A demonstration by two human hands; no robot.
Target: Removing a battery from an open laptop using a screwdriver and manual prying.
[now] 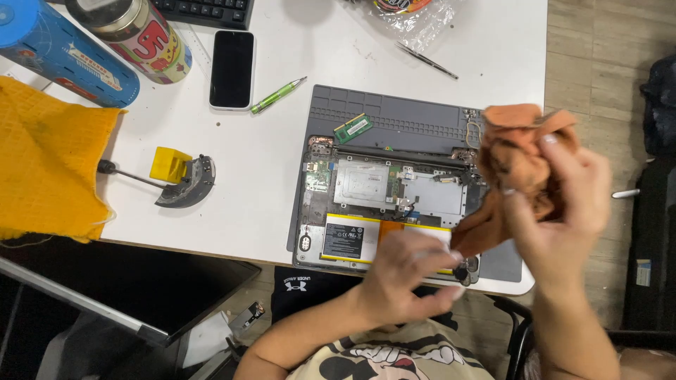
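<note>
Hands work over an opened laptop (394, 190) lying on a grey mat (415, 116) on the white table (267, 155): the right hand (556, 211) has its grip closed around a crumpled orange cloth (517, 151) held above the laptop's right edge, while the left hand (405, 271) pinches a small white piece against the laptop's near edge. Inside the open shell lie a black-and-yellow battery (348, 239) and silver shielding, and a loose green memory module (352, 128) rests on the mat. Farther left on the table stand a blue canister (63, 53) and a patterned tin (144, 35), both closed, their contents hidden.
</note>
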